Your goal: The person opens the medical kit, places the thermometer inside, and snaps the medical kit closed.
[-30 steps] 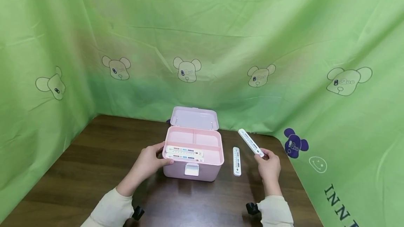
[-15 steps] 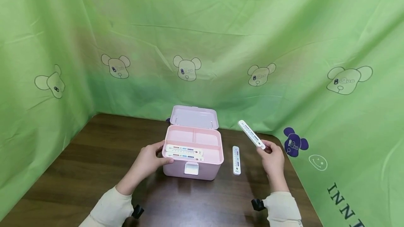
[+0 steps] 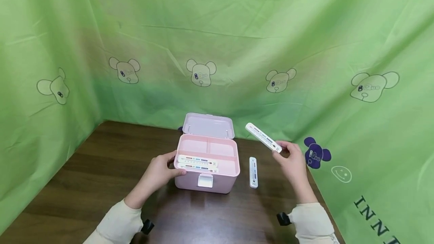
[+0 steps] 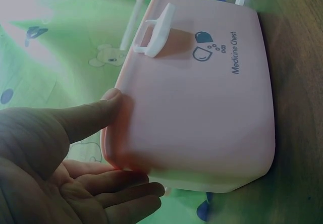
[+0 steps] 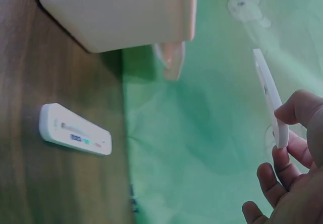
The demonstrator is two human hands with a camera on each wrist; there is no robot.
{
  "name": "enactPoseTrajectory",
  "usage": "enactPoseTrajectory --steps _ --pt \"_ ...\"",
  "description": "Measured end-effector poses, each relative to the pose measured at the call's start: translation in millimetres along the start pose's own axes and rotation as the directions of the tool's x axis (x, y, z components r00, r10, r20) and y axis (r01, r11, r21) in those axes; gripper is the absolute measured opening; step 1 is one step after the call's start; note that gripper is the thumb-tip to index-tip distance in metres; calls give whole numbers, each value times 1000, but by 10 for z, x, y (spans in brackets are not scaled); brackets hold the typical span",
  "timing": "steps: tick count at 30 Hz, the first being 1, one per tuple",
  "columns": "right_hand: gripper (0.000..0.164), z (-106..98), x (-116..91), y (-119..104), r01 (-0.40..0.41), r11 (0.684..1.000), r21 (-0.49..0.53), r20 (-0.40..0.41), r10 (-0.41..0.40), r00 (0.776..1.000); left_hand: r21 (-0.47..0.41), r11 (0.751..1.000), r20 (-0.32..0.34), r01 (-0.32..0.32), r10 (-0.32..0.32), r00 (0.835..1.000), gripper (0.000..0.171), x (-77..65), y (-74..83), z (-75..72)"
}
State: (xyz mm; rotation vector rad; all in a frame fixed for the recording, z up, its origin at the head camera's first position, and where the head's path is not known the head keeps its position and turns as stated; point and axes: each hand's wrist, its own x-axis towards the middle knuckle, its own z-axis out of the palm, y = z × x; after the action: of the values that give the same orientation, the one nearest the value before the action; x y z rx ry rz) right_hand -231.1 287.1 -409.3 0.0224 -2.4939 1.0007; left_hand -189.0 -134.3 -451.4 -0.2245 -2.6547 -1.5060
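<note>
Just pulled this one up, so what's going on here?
A person steadies an open pink medicine chest at its near left corner with the left hand. The right hand holds up what looks like a white thermometer, clear of the table. Two similar ones lie in the front compartment; another lies right of the chest.

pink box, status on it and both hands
Left hand gripping pink box near left corner. Right hand pinching white strip in air. Lid open, two strips inside. Loose strip on table between box and right hand.
</note>
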Motion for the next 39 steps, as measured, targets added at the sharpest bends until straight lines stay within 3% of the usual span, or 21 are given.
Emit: enactPoseTrajectory --steps 6,11,18,26,31,39 --pt "38 -75 46 -127 128 992 -24 74 -125 989 15 1000 -2 -1 1 1000 74 5 4 -4" --pt "38 -117 69 -163 185 981 -49 167 -175 970 20 1000 -3 6 -6 1000 74 0 5 0" --pt "33 -159 117 -289 245 969 -2 310 -233 922 9 1000 -5 -3 3 1000 73 -2 15 -5" --pt "33 -119 145 -365 330 944 -23 382 -297 875 6 1000 -2 9 -9 1000 72 -23 16 0" --pt "31 -59 148 -403 406 914 -23 428 -358 830 1 1000 -5 3 -3 1000 70 -20 26 4" --pt "33 32 157 -497 530 848 -5 498 -457 737 6 1000 -5 1 -1 1000 73 -23 29 -1"
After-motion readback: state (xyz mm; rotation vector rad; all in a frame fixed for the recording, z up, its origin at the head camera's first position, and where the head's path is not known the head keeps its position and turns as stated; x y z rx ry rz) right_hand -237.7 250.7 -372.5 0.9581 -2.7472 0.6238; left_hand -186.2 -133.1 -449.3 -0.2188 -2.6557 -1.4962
